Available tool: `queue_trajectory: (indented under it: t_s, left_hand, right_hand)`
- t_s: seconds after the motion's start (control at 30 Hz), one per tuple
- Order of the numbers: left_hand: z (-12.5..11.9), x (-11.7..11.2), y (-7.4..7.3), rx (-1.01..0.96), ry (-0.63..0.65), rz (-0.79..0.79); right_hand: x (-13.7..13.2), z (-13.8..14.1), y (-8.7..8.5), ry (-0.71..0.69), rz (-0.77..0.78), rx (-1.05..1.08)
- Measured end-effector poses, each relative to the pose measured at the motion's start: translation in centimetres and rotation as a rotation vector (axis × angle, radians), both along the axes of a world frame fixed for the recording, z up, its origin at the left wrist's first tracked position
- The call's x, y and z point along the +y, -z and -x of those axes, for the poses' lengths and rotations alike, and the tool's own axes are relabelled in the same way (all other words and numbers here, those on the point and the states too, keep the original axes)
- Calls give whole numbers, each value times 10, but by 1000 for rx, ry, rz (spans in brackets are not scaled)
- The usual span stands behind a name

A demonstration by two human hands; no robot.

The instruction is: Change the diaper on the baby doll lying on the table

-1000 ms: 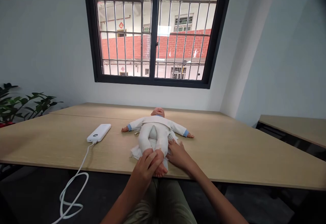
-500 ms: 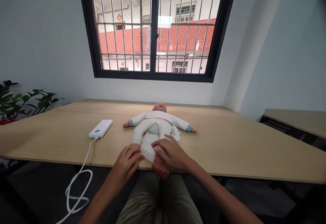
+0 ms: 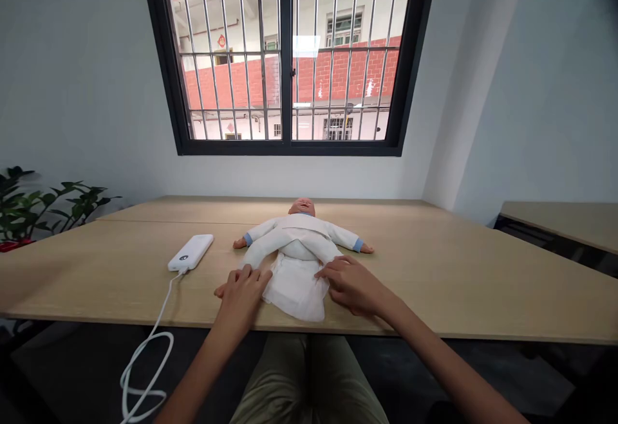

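Left hand (image 3: 241, 290) flat, palm down; right hand (image 3: 355, 285) palm down, fingers slightly curled; hands apart.

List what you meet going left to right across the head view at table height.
plant → power bank → left hand → white cloth → right hand. The doll, farther back, spans across both hands, so it has no clear place in the order.

White-clothed doll (image 3: 300, 239) with blue cuffs, white cloth (image 3: 295, 287), white power bank (image 3: 190, 252), tan table (image 3: 434, 282).
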State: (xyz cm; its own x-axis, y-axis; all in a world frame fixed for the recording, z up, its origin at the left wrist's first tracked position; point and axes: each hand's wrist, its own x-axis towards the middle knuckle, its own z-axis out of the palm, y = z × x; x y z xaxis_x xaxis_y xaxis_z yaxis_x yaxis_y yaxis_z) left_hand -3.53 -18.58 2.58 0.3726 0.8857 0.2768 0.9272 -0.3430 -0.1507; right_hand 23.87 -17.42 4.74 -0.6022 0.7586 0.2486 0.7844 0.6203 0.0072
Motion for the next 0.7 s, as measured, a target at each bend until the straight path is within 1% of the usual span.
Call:
queue_trajectory:
  t_s: [0.07, 0.17, 0.23, 0.33, 0.37, 0.43, 0.53, 0.63, 0.7]
  left_hand:
    - [-4, 5, -2, 40, 39, 16]
    - [-2, 16, -1, 44, 117, -7]
    - [1, 22, -3, -34, 180, -51]
    - [0, 26, -12, -207, 307, -131]
    - [-2, 28, -17, -257, 347, -133]
    - [-8, 31, -25, -365, 404, -82]
    - [-18, 44, -35, -535, 429, -8]
    - [-27, 63, -43, -632, 403, -67]
    - [-32, 76, -50, -664, 362, -110]
  right_hand:
    - [1, 1, 5, -4, -47, -34]
    - [-2, 3, 9, -7, -86, -21]
    - [-3, 4, 11, 3, -73, 24]
    - [-2, 5, 9, 27, -33, 104]
    - [-1, 5, 8, 29, -19, 130]
    - [2, 4, 6, 4, 20, 200]
    - [8, -1, 5, -46, 102, 380]
    - [17, -4, 3, -37, 149, 630]
    - [25, -4, -1, -8, 107, 767]
